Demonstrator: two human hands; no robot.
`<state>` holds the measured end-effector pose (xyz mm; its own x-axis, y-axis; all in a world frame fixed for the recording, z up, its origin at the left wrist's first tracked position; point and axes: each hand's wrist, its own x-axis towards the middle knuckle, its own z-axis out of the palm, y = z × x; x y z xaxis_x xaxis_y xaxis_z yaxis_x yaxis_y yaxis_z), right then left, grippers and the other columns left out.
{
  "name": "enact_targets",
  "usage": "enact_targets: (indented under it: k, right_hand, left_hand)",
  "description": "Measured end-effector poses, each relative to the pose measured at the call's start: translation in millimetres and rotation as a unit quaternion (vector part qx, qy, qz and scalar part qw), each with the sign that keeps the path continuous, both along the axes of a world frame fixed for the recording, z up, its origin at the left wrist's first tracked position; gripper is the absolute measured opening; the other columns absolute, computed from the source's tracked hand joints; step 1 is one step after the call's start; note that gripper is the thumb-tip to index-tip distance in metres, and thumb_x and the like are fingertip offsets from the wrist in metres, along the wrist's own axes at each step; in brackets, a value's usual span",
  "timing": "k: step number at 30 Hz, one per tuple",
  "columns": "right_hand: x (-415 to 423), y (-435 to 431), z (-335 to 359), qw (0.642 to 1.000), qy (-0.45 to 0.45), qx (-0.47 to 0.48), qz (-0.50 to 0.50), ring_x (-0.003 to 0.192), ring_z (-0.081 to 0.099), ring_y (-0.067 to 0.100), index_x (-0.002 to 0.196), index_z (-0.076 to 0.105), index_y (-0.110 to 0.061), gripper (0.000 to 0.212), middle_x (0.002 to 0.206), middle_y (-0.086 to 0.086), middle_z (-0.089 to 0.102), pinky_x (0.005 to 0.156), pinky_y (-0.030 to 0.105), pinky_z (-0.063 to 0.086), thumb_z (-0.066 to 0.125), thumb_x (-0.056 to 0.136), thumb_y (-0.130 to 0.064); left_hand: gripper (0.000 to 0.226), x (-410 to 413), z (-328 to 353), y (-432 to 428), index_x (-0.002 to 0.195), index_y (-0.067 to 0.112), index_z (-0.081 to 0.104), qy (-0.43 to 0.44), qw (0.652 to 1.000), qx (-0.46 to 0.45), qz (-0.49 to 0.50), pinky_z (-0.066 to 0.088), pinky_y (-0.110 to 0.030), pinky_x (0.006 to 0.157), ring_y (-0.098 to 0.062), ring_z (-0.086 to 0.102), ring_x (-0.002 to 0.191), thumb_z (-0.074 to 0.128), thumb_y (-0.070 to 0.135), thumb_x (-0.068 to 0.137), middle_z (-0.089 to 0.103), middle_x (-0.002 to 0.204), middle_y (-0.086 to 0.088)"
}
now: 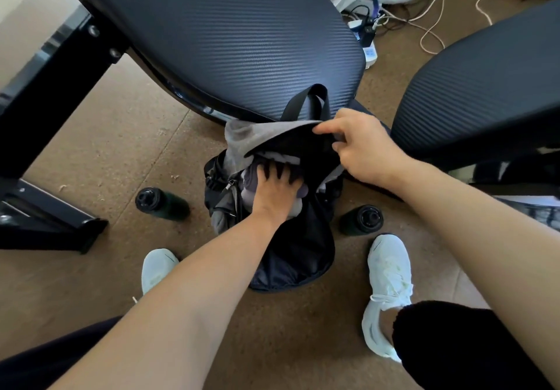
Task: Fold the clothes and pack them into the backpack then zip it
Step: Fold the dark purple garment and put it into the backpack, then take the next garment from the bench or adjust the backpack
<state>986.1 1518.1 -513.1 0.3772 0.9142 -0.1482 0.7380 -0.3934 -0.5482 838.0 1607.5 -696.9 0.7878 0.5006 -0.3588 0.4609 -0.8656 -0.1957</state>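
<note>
Two white knit trainers, the left and the right with thin laces, stand on a brown, speckled fibreboard floor. Between them stands the backpack, a soft sack of smooth black nylon with its mouth open upward.

The left hand is thrust into that mouth, its fingers spread and fairly straight, pressing flat on the folded clothes, soft grey and pale lilac cloth packed inside the bag. The right hand pinches the raised edge of the backpack's flap between thumb and curled fingers, holding it up so its grey matte lining shows. A flat woven black carry strap loops above the flap.

Two dark green cylindrical bottles with black ribbed caps flank the bag on the floor, one to the left and one to the right.

Beyond, a rounded bench has a black top with a fine carbon-weave sheen, on bolted black metal legs; a second such bench curves in from the right. Farthest off, pale tangled cables lie loose on the floor.
</note>
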Motion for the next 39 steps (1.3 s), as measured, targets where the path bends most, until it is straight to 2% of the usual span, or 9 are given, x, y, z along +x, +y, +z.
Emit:
enact_targets:
  k: [8, 12, 15, 18, 22, 24, 32, 37, 39]
  right_hand:
    - [-3.3, -0.4, 7.2, 1.000, 0.000, 0.007, 0.030, 0.104, 0.053, 0.027, 0.141, 0.059, -0.017, 0.052, 0.100, 0.003, 0.049, 0.094, 0.044, 0.044, 0.056, 0.095, 0.006]
    - [-2.6, 1.2, 2.0, 0.999, -0.011, 0.003, 0.036, 0.101, 0.053, 0.026, 0.142, 0.058, -0.019, 0.053, 0.099, 0.002, 0.048, 0.093, 0.045, 0.046, 0.057, 0.094, 0.004]
    - [-5.1, 1.5, -0.3, 0.999, -0.016, 0.001, 0.039, 0.101, 0.053, 0.025, 0.144, 0.056, -0.018, 0.053, 0.100, 0.001, 0.047, 0.092, 0.043, 0.046, 0.057, 0.095, 0.003]
    - [-5.7, 3.1, 1.5, 0.999, -0.018, -0.003, 0.037, 0.105, 0.052, 0.027, 0.145, 0.055, -0.016, 0.053, 0.103, 0.002, 0.047, 0.092, 0.038, 0.044, 0.057, 0.095, 0.003]
    - [-8.9, 4.7, 3.4, 0.999, -0.021, -0.008, 0.039, 0.110, 0.053, 0.030, 0.146, 0.052, -0.014, 0.054, 0.105, 0.003, 0.046, 0.092, 0.036, 0.041, 0.057, 0.096, 0.004]
    - [-10.2, 4.6, 4.4, 0.999, -0.022, -0.011, 0.043, 0.109, 0.053, 0.031, 0.146, 0.052, -0.013, 0.054, 0.104, 0.004, 0.046, 0.091, 0.037, 0.041, 0.057, 0.095, 0.004]
    - [-14.3, 2.0, 20.9, 0.998, -0.030, 0.018, 0.050, 0.108, 0.054, 0.030, 0.146, 0.053, -0.013, 0.052, 0.103, 0.000, 0.045, 0.090, 0.036, 0.041, 0.049, 0.097, 0.006]
    - [-15.4, 4.5, 30.6, 0.997, -0.045, 0.033, 0.048, 0.108, 0.054, 0.033, 0.148, 0.050, -0.011, 0.054, 0.104, -0.002, 0.041, 0.088, 0.035, 0.041, 0.047, 0.098, 0.006]
    - [-15.2, 4.1, 33.0, 0.997, -0.048, 0.037, 0.049, 0.109, 0.054, 0.033, 0.148, 0.050, -0.011, 0.054, 0.104, -0.003, 0.041, 0.091, 0.039, 0.044, 0.047, 0.097, 0.006]
  left_hand:
    - [0.070, -12.8, 10.5, 13.1, 0.159, 0.034, 0.019, -0.035, 0.996, -0.074, -0.037, 0.011, -0.059, 0.120, -0.040, 0.016, 0.150, 0.051, 0.040, 0.096, 0.021, 0.165, -0.008]
    - [0.065, -55.9, 28.8, -1.5, 0.144, 0.025, 0.050, -0.178, 0.967, -0.090, -0.161, 0.025, -0.053, 0.114, -0.034, 0.028, 0.150, 0.063, 0.036, 0.081, 0.037, 0.160, -0.009]
    - [0.046, -105.2, 34.4, -33.4, 0.119, 0.022, 0.065, -0.188, 0.932, -0.182, -0.249, 0.039, -0.044, 0.098, -0.030, 0.054, 0.123, 0.061, 0.052, 0.084, 0.060, 0.127, -0.004]
    - [0.078, -141.1, 37.2, -57.7, 0.130, 0.020, 0.057, -0.025, 0.953, -0.172, -0.249, 0.045, -0.042, 0.088, -0.025, 0.053, 0.103, 0.050, 0.075, 0.076, 0.056, 0.115, -0.002]
    - [0.019, -150.2, 36.7, -61.6, 0.089, 0.024, 0.067, -0.002, 0.960, -0.135, -0.247, 0.044, -0.033, 0.060, -0.018, 0.060, 0.067, 0.081, 0.031, 0.078, 0.060, 0.077, 0.005]
    - [0.022, -146.8, 49.9, -51.5, 0.072, 0.026, 0.062, -0.067, 0.959, -0.163, -0.220, 0.044, -0.030, 0.046, -0.016, 0.057, 0.054, 0.083, 0.022, 0.077, 0.054, 0.065, 0.008]
    - [0.025, -112.9, 189.1, 17.6, 0.103, 0.014, 0.078, -0.441, 0.894, -0.068, -0.037, 0.056, -0.034, 0.066, -0.021, 0.070, 0.085, 0.056, 0.024, 0.099, 0.075, 0.093, -0.001]
    - [0.045, -121.7, 207.1, 9.4, 0.113, 0.023, 0.077, -0.304, 0.943, -0.136, -0.012, 0.058, -0.043, 0.069, -0.027, 0.073, 0.092, 0.039, 0.045, 0.099, 0.078, 0.103, 0.001]
    - [0.045, -124.4, 208.9, 11.4, 0.113, 0.022, 0.077, -0.359, 0.923, -0.136, 0.027, 0.059, -0.041, 0.073, -0.025, 0.073, 0.094, 0.039, 0.043, 0.099, 0.078, 0.105, 0.002]
